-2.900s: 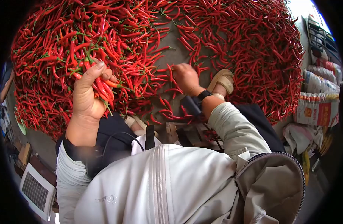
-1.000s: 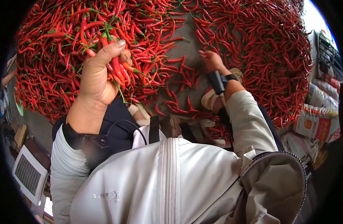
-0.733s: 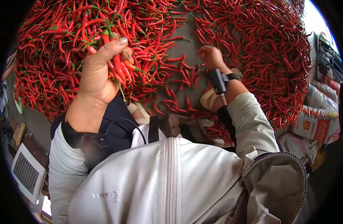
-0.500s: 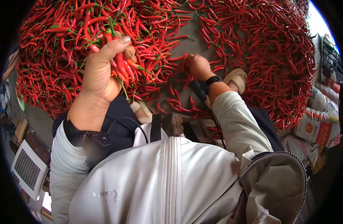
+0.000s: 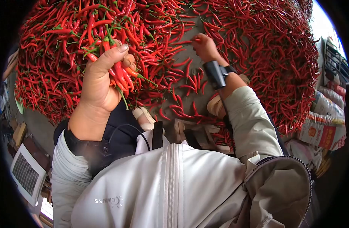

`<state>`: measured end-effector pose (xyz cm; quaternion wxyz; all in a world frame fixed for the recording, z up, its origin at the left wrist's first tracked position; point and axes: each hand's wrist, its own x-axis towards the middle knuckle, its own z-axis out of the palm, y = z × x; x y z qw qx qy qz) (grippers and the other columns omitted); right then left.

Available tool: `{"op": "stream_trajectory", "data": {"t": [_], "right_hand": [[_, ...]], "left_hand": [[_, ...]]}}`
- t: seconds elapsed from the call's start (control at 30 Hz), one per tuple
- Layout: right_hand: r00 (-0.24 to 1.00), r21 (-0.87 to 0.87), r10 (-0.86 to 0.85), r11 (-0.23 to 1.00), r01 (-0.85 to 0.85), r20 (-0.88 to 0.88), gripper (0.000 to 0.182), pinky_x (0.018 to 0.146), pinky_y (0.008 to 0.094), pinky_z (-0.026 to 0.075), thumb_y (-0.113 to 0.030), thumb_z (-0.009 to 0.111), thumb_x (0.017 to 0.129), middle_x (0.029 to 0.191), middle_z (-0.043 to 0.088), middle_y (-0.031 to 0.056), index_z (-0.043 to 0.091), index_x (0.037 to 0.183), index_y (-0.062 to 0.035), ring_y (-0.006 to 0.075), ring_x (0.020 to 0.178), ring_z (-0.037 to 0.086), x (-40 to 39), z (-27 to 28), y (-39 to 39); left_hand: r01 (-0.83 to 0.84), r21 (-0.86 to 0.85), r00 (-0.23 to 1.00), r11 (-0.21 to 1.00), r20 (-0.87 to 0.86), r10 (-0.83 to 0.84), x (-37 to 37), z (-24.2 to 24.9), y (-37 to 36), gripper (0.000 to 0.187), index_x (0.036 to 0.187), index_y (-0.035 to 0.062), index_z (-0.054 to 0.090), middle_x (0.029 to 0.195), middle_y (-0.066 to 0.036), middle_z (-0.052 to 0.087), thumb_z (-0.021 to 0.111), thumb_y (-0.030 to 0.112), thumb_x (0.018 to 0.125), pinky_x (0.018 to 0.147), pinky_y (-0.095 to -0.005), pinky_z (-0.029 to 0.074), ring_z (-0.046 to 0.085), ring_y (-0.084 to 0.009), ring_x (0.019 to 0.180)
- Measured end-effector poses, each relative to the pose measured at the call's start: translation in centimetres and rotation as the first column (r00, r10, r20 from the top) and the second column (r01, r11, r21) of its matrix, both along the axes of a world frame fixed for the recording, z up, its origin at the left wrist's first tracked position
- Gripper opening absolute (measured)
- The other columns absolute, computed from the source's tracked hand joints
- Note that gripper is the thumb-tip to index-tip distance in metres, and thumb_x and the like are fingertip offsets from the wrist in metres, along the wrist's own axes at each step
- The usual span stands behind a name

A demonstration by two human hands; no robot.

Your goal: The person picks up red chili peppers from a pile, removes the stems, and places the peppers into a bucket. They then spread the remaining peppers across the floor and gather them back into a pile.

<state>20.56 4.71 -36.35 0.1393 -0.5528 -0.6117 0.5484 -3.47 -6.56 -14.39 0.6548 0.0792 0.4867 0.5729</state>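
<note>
My left hand (image 5: pixel 100 76) is closed around a small bunch of red chili peppers (image 5: pixel 120 76), their green stems sticking out above and below the fist. It is raised over the left heap of chili peppers (image 5: pixel 49 57). To the right, over the strip of grey floor, my right hand (image 5: pixel 205 47) has its fingers closed at the end of one red chili pepper (image 5: pixel 181 42), which points left towards the heap. The fingertips are partly turned away from view. A black device (image 5: pixel 214 75) is strapped on the right wrist.
A second, darker heap of chili peppers (image 5: pixel 273 68) spreads on the right. Loose peppers (image 5: pixel 180 108) lie on the floor between my feet, near a wooden stool (image 5: pixel 180 129). Printed sacks (image 5: pixel 322 129) stand far right; a white grille panel (image 5: pixel 27 173) is low at left.
My right hand has moved up and slightly right, uncovering loose peppers on the floor below it. The left hand keeps its bunch and has barely shifted.
</note>
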Motion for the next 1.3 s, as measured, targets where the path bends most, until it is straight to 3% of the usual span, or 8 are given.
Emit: {"op": "stream_trajectory", "data": {"t": [0.03,0.1,0.13,0.53,0.7,0.9,1.07,1.3], "right_hand": [[0.979,0.348,0.170,0.916,-0.198,0.109,0.018,0.060,0.0368,0.048,-0.018,0.062,0.073,0.074,0.062,0.0128,0.062,0.086,-0.0055,0.0258,0.067,0.062,-1.4,0.5,-0.5],[0.917,0.338,0.355,0.853,-0.398,0.183,0.019,0.068,0.0399,0.049,-0.021,0.061,0.073,0.084,0.063,0.0110,0.064,0.085,-0.0065,0.0306,0.076,0.061,-4.6,2.0,-1.9],[0.719,0.437,0.550,0.572,-0.695,0.425,0.014,0.069,0.0392,0.050,-0.017,0.057,0.075,0.090,0.062,0.0090,0.063,0.081,-0.0065,0.0293,0.076,0.061,-5.4,2.5,-2.3],[0.512,0.024,0.438,0.742,-0.670,0.738,0.020,0.070,0.0389,0.051,-0.014,0.045,0.082,0.091,0.064,0.0108,0.061,0.093,-0.0103,0.0283,0.086,0.062,-0.5,-0.5,-2.4],[0.522,-0.066,0.570,0.713,-0.698,0.635,0.017,0.067,0.0423,0.050,-0.019,0.052,0.076,0.083,0.064,0.0127,0.064,0.083,-0.0089,0.0306,0.078,0.062,2.1,3.4,-4.1],[0.067,-0.057,0.997,0.069,-0.996,0.029,0.028,0.071,0.0405,0.049,-0.023,0.051,0.078,0.090,0.063,0.0118,0.058,0.104,-0.0158,0.0302,0.084,0.061,1.9,-0.9,-18.2],[0.277,-0.334,0.943,0.324,-0.885,0.181,0.023,0.067,0.0407,0.050,-0.023,0.050,0.078,0.086,0.064,0.0122,0.061,0.095,-0.0111,0.0299,0.081,0.062,4.2,-4.3,-18.5],[0.302,0.069,0.577,0.389,-0.918,0.759,0.017,0.062,0.0354,0.052,-0.021,0.054,0.075,0.082,0.065,0.0074,0.065,0.083,-0.0111,0.0238,0.076,0.064,1.6,5.6,-0.8]], "left_hand": [[0.004,-0.002,1.000,1.000,0.004,-0.004,-0.1,-0.1,0.0,0.012,0.082,0.0046,0.054,0.066,-0.004,0.054,0.064,0.010,0.076,0.062,-0.0267,0.046,0.053,-0.0129,0.064],[0.004,-0.006,1.000,1.000,0.005,-0.004,-0.3,-0.2,-0.1,0.012,0.082,0.0045,0.055,0.066,-0.004,0.054,0.064,0.010,0.075,0.062,-0.0266,0.046,0.053,-0.0129,0.064],[0.000,-0.013,1.000,1.000,-0.006,0.000,-0.4,-0.4,0.0,0.013,0.082,0.0045,0.055,0.066,-0.004,0.054,0.064,0.010,0.075,0.062,-0.0266,0.046,0.054,-0.0129,0.063],[-0.024,-0.011,1.000,1.000,-0.010,0.023,-0.7,-0.4,-0.3,0.012,0.084,0.0049,0.054,0.067,-0.004,0.054,0.063,0.009,0.076,0.061,-0.0260,0.045,0.053,-0.0124,0.065],[0.012,0.014,1.000,1.000,0.000,-0.012,-0.5,0.0,-0.1,0.013,0.083,0.0056,0.054,0.069,-0.004,0.055,0.063,0.011,0.077,0.063,-0.0269,0.046,0.054,-0.0123,0.066],[0.031,0.023,0.999,0.999,0.007,-0.031,-0.2,0.6,0.4,0.012,0.081,0.0061,0.054,0.067,-0.002,0.053,0.063,0.012,0.077,0.065,-0.0263,0.044,0.053,-0.0119,0.067],[0.031,0.052,1.000,0.998,0.002,-0.031,-0.9,0.4,0.1,0.011,0.080,0.0053,0.053,0.068,-0.002,0.051,0.062,0.011,0.078,0.067,-0.0261,0.042,0.050,-0.0114,0.067],[-0.046,0.064,0.999,0.997,0.026,0.044,-1.5,1.2,0.4,0.010,0.080,0.0058,0.051,0.069,-0.001,0.050,0.061,0.009,0.078,0.068,-0.0269,0.041,0.048,-0.0112,0.068]]}}
